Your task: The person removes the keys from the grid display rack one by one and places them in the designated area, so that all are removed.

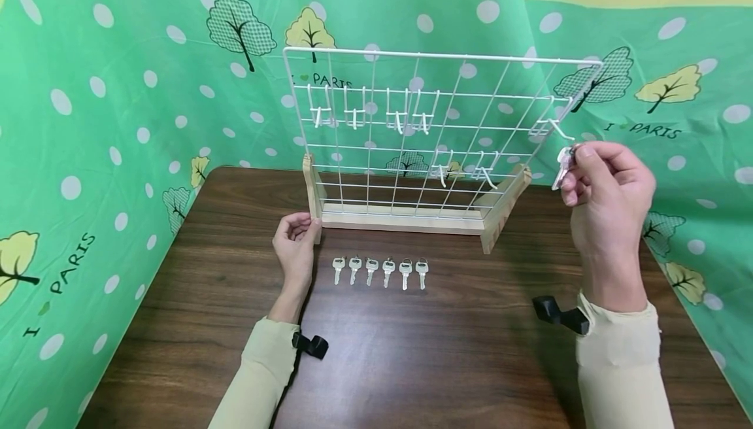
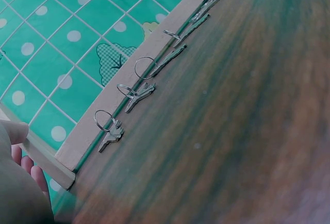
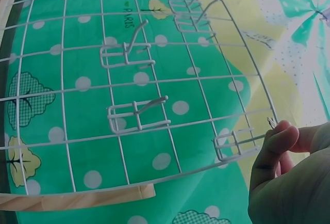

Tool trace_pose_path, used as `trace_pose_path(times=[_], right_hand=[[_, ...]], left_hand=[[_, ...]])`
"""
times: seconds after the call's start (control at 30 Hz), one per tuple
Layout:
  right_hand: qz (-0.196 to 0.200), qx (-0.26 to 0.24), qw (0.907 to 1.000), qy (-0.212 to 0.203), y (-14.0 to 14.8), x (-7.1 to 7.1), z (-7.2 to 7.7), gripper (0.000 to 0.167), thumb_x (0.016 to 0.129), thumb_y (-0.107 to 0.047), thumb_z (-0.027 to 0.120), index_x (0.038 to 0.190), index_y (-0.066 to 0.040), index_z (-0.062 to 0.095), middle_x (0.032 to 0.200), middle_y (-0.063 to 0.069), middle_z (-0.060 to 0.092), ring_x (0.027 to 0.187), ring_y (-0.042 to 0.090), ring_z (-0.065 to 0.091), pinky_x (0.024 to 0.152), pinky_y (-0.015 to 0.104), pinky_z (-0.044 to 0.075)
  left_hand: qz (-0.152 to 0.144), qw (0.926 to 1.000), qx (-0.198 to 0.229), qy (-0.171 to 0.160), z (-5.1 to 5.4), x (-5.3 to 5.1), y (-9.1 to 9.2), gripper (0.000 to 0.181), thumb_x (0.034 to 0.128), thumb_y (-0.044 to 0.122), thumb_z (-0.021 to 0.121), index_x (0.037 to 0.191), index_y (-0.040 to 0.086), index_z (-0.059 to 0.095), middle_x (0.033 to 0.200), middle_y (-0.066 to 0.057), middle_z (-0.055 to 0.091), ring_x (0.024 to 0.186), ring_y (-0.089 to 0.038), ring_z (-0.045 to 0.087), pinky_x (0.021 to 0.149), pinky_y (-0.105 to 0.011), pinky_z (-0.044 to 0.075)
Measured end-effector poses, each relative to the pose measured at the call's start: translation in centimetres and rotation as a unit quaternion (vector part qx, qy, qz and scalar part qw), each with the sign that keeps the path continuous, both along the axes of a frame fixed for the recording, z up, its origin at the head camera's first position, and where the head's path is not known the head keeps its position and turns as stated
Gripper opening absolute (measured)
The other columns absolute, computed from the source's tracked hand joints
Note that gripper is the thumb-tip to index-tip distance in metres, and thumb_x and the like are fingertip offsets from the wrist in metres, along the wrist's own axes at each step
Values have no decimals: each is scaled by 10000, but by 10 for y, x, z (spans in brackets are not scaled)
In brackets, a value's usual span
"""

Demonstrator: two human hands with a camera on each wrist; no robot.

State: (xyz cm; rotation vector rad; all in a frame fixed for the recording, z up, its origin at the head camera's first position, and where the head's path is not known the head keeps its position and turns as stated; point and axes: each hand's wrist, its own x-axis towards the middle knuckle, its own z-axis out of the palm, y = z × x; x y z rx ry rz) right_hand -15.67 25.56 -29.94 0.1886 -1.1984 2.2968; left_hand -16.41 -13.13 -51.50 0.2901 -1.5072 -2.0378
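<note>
In the head view, my right hand (image 1: 612,197) pinches a silver key (image 1: 563,166) by its ring, just below the tip of the far-right white hook (image 1: 550,127). Seen from the right wrist, that hand (image 3: 294,167) is close to the same hook (image 3: 237,140), and its fingers hide most of the key. My left hand (image 1: 297,246) grips the left wooden foot (image 1: 314,193) of a white wire grid rack (image 1: 376,148). In front of the rack, several keys with rings (image 1: 388,273) lie in a row on the table.
Several more white hooks (image 1: 355,117) hang on the grid's upper left, and two (image 1: 485,172) sit lower right. The rack stands on a brown wooden table (image 1: 412,363). Behind it hangs a green dotted cloth (image 1: 147,56).
</note>
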Motion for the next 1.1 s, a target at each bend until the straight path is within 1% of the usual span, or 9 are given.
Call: trace_pose_path(times=[0.13,0.2,0.33,0.4,0.5,0.63,0.7,0.9,1.1], right_hand=[[33,146,9999,28,-1,7,-4,88,954,176,728,918,222,662,705,220,667,441,193,562,359,206,401],[-16,375,9993,67,-2,10,-7,83,970,168,715,925,217,665,697,198,671,450,176,568,368,196,410],[62,501,9987,64,-2,17,-14,70,982,170,700,939,215,667,692,190,669,471,174,587,382,193,430],[155,502,9986,-48,-3,20,-17,59,985,170,701,946,205,675,702,190,673,488,178,600,393,196,446],[282,673,9965,-397,-4,25,-23,73,1013,132,694,946,160,699,721,160,684,517,165,617,416,192,465],[457,990,9895,-944,-2,30,-31,117,1052,63,683,947,87,731,744,105,697,562,137,635,456,177,486],[539,1116,9859,-1127,-1,32,-37,114,1057,45,686,961,71,742,757,91,708,587,129,650,481,175,510],[616,1452,9762,-1486,2,33,-55,96,1045,53,705,970,38,764,751,68,739,615,109,685,521,182,545],[726,1988,9603,-1818,1,36,-69,116,1057,17,709,981,-22,787,754,37,753,626,96,694,541,181,554]], left_hand=[[-8,10000,9,-21,1,0,0,228,882,-136,817,1063,-163,680,906,32,697,834,-72,658,755,-179,544],[-17,10000,4,-24,1,0,0,230,883,-134,818,1065,-162,680,907,31,697,836,-71,658,757,-178,545],[-21,10000,6,-23,1,0,0,227,882,-137,816,1064,-160,683,908,29,697,835,-71,659,758,-173,547],[-19,10000,9,-18,0,0,0,223,882,-138,815,1061,-157,683,909,28,696,836,-73,659,759,-173,547],[-17,10000,11,-9,1,1,0,221,883,-139,815,1060,-157,683,911,27,696,837,-74,659,758,-174,547],[-9,10000,8,-9,1,1,0,225,886,-137,815,1066,-161,682,909,27,696,839,-76,661,758,-173,547],[-1,10000,0,-17,1,1,1,227,888,-134,815,1069,-163,682,908,28,695,839,-77,662,759,-172,547],[-1,10000,-33,-43,2,1,1,238,889,-133,815,1078,-174,676,908,30,694,839,-74,662,761,-170,548],[4,10000,-59,-57,2,1,1,229,888,-134,818,1067,-167,678,909,32,693,838,-69,657,760,-176,545]])
